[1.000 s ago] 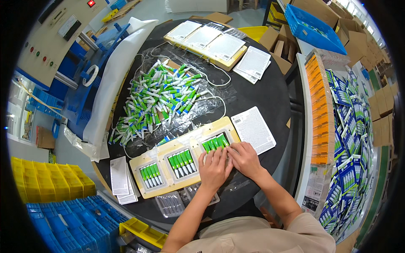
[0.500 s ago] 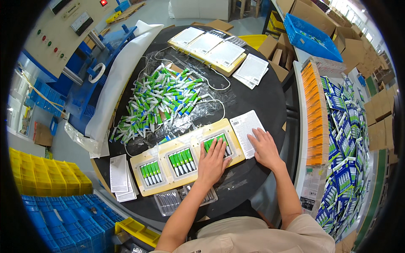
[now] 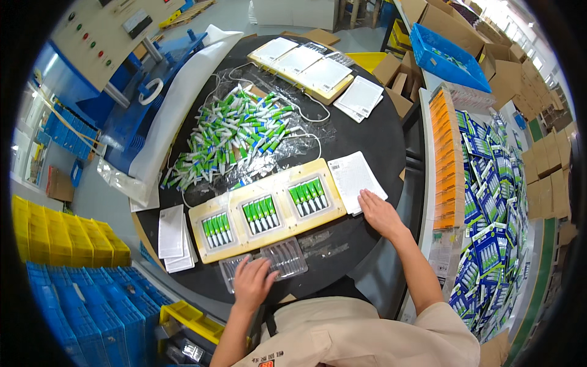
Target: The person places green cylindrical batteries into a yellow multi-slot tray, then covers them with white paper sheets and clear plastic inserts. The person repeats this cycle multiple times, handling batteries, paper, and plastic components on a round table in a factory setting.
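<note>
My left hand (image 3: 252, 284) rests over the clear plastic blister trays (image 3: 287, 257) at the table's near edge, its fingers slightly bent and apart. Whether it grips a tray is hard to see. Fingers extended, my right hand (image 3: 380, 214) lies at the near edge of a small stack of white printed cards (image 3: 353, 176). Between the hands and the far pile sits a long cream-yellow fixture (image 3: 282, 230) with three recesses. Each recess holds a clear tray with a row of green-and-white tubes (image 3: 261, 214), caps toward me.
A heap of loose tubes (image 3: 235, 131) lies on plastic film beyond the fixture. A second fixture (image 3: 302, 68) carries white cards at the back, with a cable near it. More cards (image 3: 174, 238) lie left. Blue crates (image 3: 92, 306) stand lower left; packed blister cards (image 3: 492, 226) fill the right-hand table.
My left hand has moved off the right-hand recess, leftward and nearer to me, onto the clear trays. The tubes there are now uncovered. My right hand stays by the white cards.
</note>
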Demonstrator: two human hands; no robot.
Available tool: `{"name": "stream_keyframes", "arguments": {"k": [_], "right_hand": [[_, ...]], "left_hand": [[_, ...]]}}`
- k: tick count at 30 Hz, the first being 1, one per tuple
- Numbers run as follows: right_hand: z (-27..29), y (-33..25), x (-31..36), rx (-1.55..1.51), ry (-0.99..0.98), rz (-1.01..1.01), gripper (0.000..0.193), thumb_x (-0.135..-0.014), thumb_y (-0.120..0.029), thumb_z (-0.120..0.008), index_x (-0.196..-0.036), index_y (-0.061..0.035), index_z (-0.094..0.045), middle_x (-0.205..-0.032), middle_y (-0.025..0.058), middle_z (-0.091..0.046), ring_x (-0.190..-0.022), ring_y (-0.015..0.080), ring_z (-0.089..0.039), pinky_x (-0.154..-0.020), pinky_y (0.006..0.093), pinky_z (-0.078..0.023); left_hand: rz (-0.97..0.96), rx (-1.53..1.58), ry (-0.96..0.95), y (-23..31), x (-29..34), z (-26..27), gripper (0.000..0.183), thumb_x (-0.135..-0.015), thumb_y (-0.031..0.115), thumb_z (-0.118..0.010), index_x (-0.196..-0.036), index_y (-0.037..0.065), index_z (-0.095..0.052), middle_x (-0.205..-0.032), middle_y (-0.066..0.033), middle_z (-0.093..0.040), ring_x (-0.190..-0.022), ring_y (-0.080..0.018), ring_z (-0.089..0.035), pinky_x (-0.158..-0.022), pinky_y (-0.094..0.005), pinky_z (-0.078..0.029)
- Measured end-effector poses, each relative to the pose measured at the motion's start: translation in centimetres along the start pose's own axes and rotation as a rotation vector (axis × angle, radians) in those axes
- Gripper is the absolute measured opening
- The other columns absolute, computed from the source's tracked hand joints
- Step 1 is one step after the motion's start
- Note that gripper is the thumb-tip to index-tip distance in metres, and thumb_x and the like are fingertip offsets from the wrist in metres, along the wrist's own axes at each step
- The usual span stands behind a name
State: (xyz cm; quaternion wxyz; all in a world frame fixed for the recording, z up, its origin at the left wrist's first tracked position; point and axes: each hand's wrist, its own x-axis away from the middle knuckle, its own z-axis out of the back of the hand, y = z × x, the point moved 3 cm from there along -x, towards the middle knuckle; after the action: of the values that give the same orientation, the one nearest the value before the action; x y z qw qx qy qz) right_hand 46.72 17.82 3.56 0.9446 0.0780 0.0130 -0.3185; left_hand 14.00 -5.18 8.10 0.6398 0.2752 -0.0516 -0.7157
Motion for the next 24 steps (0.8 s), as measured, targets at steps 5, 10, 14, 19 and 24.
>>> {"name": "stream_keyframes", "arguments": {"k": [5,10,14,19,24], "right_hand": [[3.7,0.9,0.2,-0.203,0.419,-0.186,0.037,-0.085,0.002,-0.058,-0.122,0.0057,-0.061,-0.122,0.0206,-0.069,-0.115,0.0346,-0.068,-0.099,0.041,-0.055],[4.7,0.1,-0.3,-0.218,0.653,-0.312,0.033,-0.08,0.008,-0.059,-0.112,0.0015,-0.065,-0.109,0.018,-0.073,-0.099,0.0337,-0.073,-0.086,0.0404,-0.06],[2.4,-1.9,-0.3,-0.267,0.585,-0.283,0.022,-0.08,0.006,-0.061,-0.099,-0.0021,-0.069,-0.097,0.0155,-0.075,-0.091,0.0318,-0.074,-0.078,0.0389,-0.06],[4.0,-3.0,-0.5,-0.274,0.345,-0.407,0.018,-0.081,0.001,-0.065,-0.098,-0.003,-0.072,-0.095,0.0147,-0.074,-0.086,0.0308,-0.072,-0.073,0.041,-0.058],[8.7,-7.0,-3.0,-0.251,0.653,-0.204,0.024,-0.082,0.0,-0.064,-0.104,-0.0013,-0.073,-0.104,0.0131,-0.075,-0.098,0.0288,-0.073,-0.083,0.0376,-0.06]], "left_hand": [[0.136,-0.204,-0.156,-3.9,6.1,3.8,0.053,-0.075,0.026,-0.087,-0.118,0.004,-0.067,-0.125,-0.0122,-0.067,-0.119,-0.0319,-0.063,-0.111,-0.0529,-0.043],[0.223,-0.409,0.076,-9.6,5.1,7.1,0.052,-0.081,0.025,-0.082,-0.126,0.005,-0.064,-0.13,-0.015,-0.066,-0.123,-0.0344,-0.061,-0.113,-0.0522,-0.041],[0.406,-0.374,-0.064,-17.8,4.1,9.3,0.072,-0.087,0.028,-0.078,-0.147,0.004,-0.047,-0.158,-0.0181,-0.041,-0.145,-0.0376,-0.04,-0.121,-0.0538,-0.028],[0.388,-0.25,-0.252,-22.9,4.2,9.8,0.074,-0.082,0.035,-0.082,-0.143,0.005,-0.052,-0.153,-0.0172,-0.046,-0.14,-0.038,-0.044,-0.115,-0.0519,-0.035],[0.234,-0.256,-0.315,-23.7,3.9,11.1,0.073,-0.078,0.036,-0.085,-0.138,0.006,-0.057,-0.147,-0.0164,-0.051,-0.132,-0.0395,-0.05,-0.108,-0.0472,-0.041]]}}
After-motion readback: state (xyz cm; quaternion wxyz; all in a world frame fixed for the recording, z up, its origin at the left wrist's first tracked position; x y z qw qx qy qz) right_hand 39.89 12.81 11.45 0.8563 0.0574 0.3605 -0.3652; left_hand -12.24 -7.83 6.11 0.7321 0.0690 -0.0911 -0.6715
